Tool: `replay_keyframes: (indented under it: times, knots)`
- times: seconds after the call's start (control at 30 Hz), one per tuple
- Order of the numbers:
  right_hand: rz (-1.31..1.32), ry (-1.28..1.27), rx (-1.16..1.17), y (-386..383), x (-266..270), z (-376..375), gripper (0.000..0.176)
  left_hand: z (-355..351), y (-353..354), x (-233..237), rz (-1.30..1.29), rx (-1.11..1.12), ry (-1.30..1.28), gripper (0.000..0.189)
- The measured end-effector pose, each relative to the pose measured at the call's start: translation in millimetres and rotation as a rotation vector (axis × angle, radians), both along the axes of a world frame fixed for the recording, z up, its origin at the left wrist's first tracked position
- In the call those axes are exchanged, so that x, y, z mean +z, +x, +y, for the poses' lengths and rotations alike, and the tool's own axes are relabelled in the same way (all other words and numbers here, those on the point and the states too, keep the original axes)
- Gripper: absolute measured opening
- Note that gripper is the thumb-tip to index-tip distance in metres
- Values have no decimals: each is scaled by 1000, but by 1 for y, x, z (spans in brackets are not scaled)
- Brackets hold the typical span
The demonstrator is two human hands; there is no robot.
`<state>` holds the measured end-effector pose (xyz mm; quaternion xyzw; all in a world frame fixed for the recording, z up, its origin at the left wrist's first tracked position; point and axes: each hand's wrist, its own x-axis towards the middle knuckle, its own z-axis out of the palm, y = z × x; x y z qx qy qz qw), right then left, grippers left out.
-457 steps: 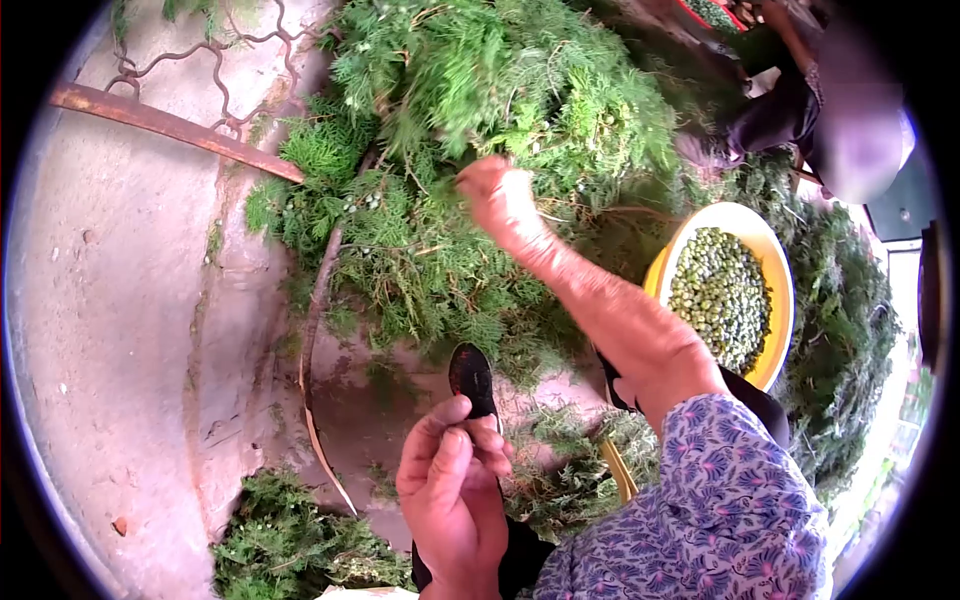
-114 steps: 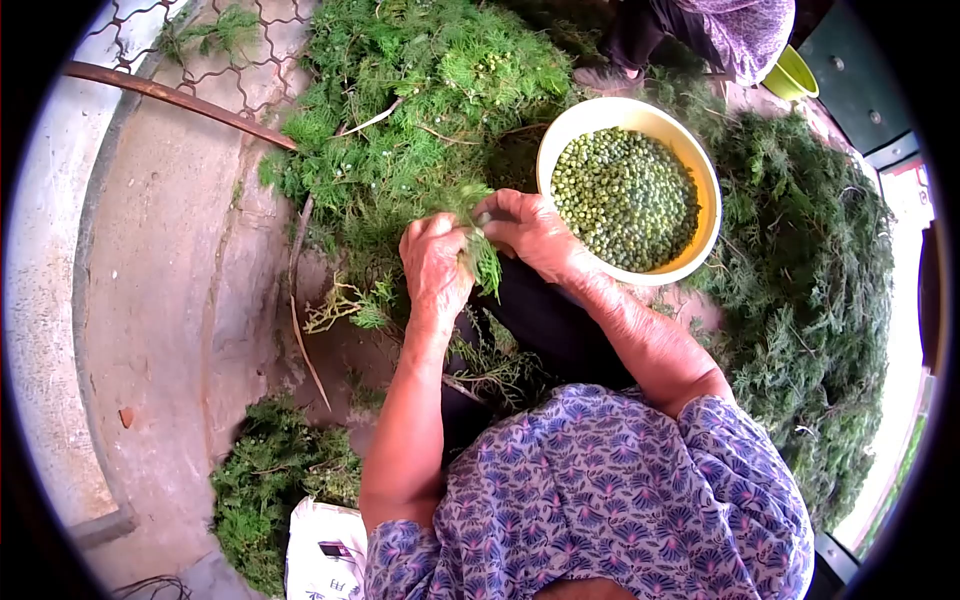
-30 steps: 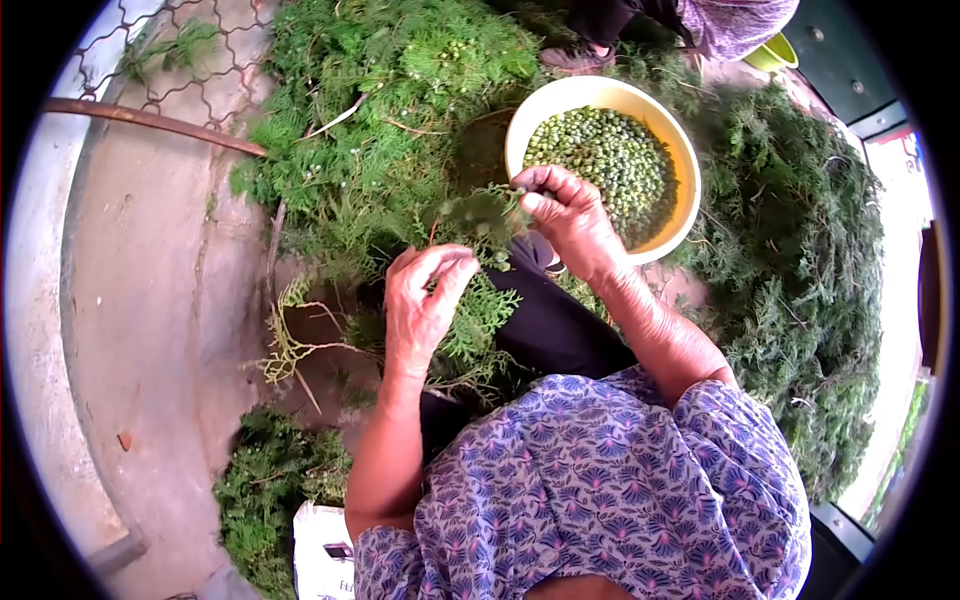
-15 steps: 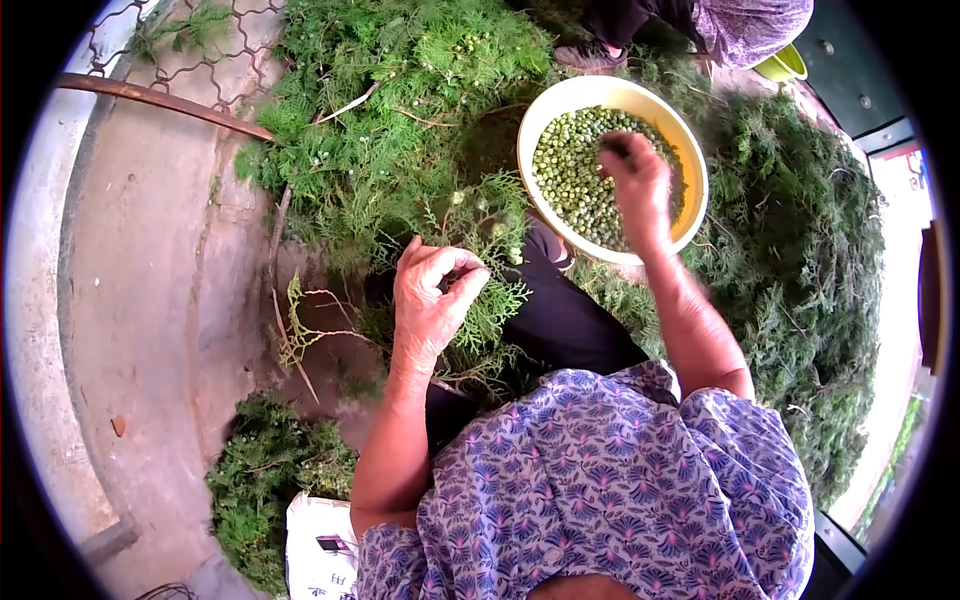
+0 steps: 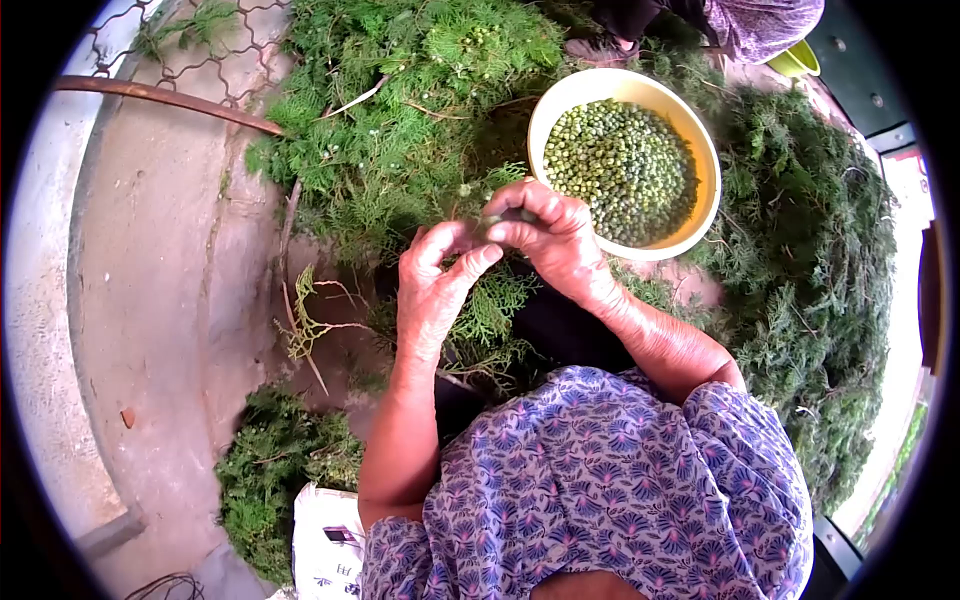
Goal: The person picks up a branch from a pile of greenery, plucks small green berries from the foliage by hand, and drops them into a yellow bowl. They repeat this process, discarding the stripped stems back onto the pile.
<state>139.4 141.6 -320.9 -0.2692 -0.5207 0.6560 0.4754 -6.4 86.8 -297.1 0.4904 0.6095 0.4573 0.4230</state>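
My left hand (image 5: 435,290) is pinched on a leafy green branch (image 5: 495,305), whose sprigs hang below and right of the fingers. My right hand (image 5: 560,240) meets it at the fingertips, thumb and fingers curled together at the branch; what they pinch is too small to make out. Just beyond my right hand stands a pale yellow basin (image 5: 712,180), holding many small round green cones (image 5: 625,165). The basin rests among cut greenery.
Cut greenery (image 5: 400,140) lies ahead, with more (image 5: 800,260) at the right and a smaller heap (image 5: 275,480) lower left. A white sack (image 5: 325,530) is beside me. Another person (image 5: 765,25) sits at the top, near a green container (image 5: 797,60). A wooden strip (image 5: 170,97) crosses the left.
My right hand has moved from over the basin, left and down to my left hand, and its fingers are now at the branch. The view has shifted slightly.
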Motion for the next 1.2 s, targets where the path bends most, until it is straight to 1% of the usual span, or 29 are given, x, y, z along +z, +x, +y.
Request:
replay_keyframes:
  times: [0.03,0.13,0.2,0.23,0.27,0.3,0.37,0.43,0.5,0.53,0.57,0.63,0.7,0.77,0.83,0.87,0.9,0.97,1.0,1.03,1.07,1.1,1.17,1.2]
  knots:
    - [-79,67,-5,-3,-2,-1,15,0,0,0,72,1,18,20]
    - [-92,86,-21,-6,-5,-4,14,-3,-1,-7,113,9,84,17]
    - [-67,-60,27,-6,-6,-4,10,-4,-4,-6,128,-12,103,16]
    - [-70,-58,28,-2,-2,-3,10,-5,-7,-6,148,-34,117,15]
    - [-158,-80,-69,7,6,0,12,-6,-13,-15,196,-46,149,11]
    - [-246,-103,-167,18,9,3,14,-6,-13,-14,193,-43,151,11]
    - [-284,-46,-353,47,-23,35,17,-8,-12,-11,149,55,177,9]
    - [-688,6,-561,79,-27,59,24,-8,-12,-10,152,100,136,6]
    - [-1321,550,-796,105,-58,79,28,-5,-15,-14,345,115,248,9]
    - [-1297,448,-737,110,-62,86,32,-3,-15,-18,334,111,254,10]
    - [-1215,510,-700,104,-53,86,27,-2,-14,-16,333,114,257,10]
    - [-906,283,-430,72,-30,83,25,-3,-8,-11,297,95,89,9]
    - [-759,524,-317,25,-17,74,18,-1,-6,-9,334,82,101,8]
    - [-786,751,-125,-14,-13,73,15,1,-6,-6,346,90,63,8]
    - [-934,822,-69,-42,-24,70,19,6,-7,0,354,101,54,10]
    - [-1044,689,142,-45,-11,70,26,9,-8,3,420,109,52,10]
    - [-1177,572,239,-51,-13,72,27,13,-10,5,483,119,48,11]
    - [-1009,572,139,-47,-13,69,28,22,-19,-1,534,173,124,13]
    - [-1010,580,139,-44,-11,66,28,28,-26,-7,569,167,69,17]
    - [-879,644,-36,-41,-10,63,23,35,-33,-11,602,162,19,20]
    - [-742,702,-208,-39,-7,58,20,40,-36,-3,511,108,-163,27]
    - [-640,638,-221,-37,-2,52,20,42,-36,-3,509,111,-156,27]
    - [-606,527,-189,-35,3,43,20,45,-34,-5,472,100,-26,29]
    - [-581,515,-145,-33,5,40,18,45,-30,-4,522,91,-32,26]
